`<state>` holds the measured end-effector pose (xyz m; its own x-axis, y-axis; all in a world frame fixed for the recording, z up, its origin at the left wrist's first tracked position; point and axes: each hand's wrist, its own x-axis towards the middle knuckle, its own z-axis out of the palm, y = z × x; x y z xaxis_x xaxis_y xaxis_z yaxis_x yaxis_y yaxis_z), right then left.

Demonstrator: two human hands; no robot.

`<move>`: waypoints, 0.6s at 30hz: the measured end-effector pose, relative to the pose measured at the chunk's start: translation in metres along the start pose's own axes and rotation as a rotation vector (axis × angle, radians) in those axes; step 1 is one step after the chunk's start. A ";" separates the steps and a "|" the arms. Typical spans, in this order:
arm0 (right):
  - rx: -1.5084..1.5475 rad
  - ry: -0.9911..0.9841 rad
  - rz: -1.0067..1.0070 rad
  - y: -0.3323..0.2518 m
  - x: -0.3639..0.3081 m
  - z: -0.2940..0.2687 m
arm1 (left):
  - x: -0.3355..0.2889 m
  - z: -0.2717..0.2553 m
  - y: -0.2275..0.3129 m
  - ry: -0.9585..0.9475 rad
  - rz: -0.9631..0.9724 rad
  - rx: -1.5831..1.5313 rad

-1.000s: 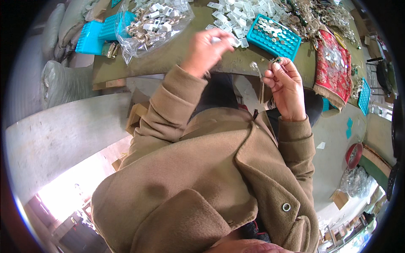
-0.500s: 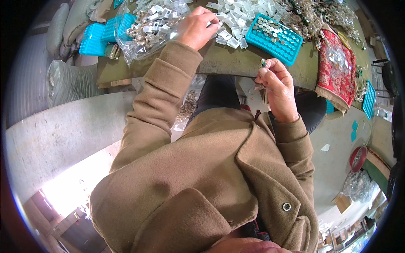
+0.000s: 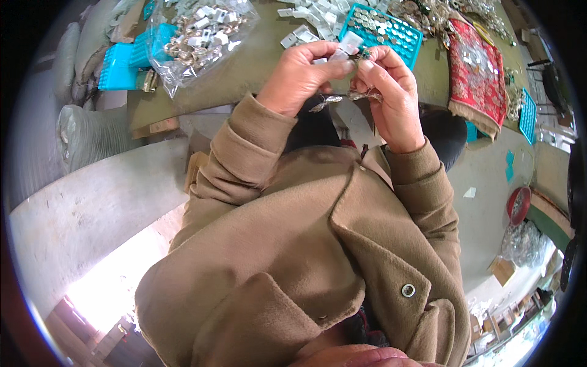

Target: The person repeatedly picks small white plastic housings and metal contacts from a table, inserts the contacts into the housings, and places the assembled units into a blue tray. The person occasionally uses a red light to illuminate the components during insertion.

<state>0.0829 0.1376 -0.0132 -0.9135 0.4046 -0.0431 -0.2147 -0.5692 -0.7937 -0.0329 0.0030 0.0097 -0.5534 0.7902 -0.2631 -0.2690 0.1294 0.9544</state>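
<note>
The left hand [image 3: 302, 76] and the right hand [image 3: 391, 92] were raised together just in front of the teal tray [image 3: 384, 30], over the near edge of the table [image 3: 244, 67]. The left fingers were closed in a pinch on a small white piece [image 3: 350, 41], held between thumb and forefinger at the very top of the hand, almost touching the tray's near rim. The right fingers were curled shut around a thin metal piece [image 3: 342, 99] that ran sideways below both thumbs, its free end poking out leftward under the left hand. The fingertips of both hands met just beside the white piece; how the two pieces joined was too small to tell.

Left of the tray, a clear bag of small metal parts [image 3: 199, 37] lay on the table, and further left sat a blue tray [image 3: 122, 61]. Right of the teal tray a red cloth [image 3: 474, 67] covered with small parts hung over the table's edge. The tan coat [image 3: 293, 244] filled the view below the tray.
</note>
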 end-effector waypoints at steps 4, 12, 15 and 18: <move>-0.219 0.080 -0.060 0.000 -0.009 -0.006 | -0.005 0.017 -0.002 -0.067 0.093 0.049; -0.343 0.174 -0.111 -0.005 -0.017 -0.011 | -0.001 0.013 -0.016 -0.059 -0.061 -0.229; 0.012 0.149 -0.003 -0.008 -0.018 -0.010 | 0.001 0.018 -0.025 -0.024 -0.075 -0.484; 0.041 0.152 0.049 -0.009 -0.020 -0.010 | 0.002 0.023 -0.029 -0.082 0.005 -0.529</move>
<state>0.1065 0.1413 -0.0113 -0.8611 0.4774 -0.1751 -0.1875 -0.6183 -0.7633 -0.0080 0.0151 -0.0158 -0.4978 0.8372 -0.2265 -0.6386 -0.1771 0.7489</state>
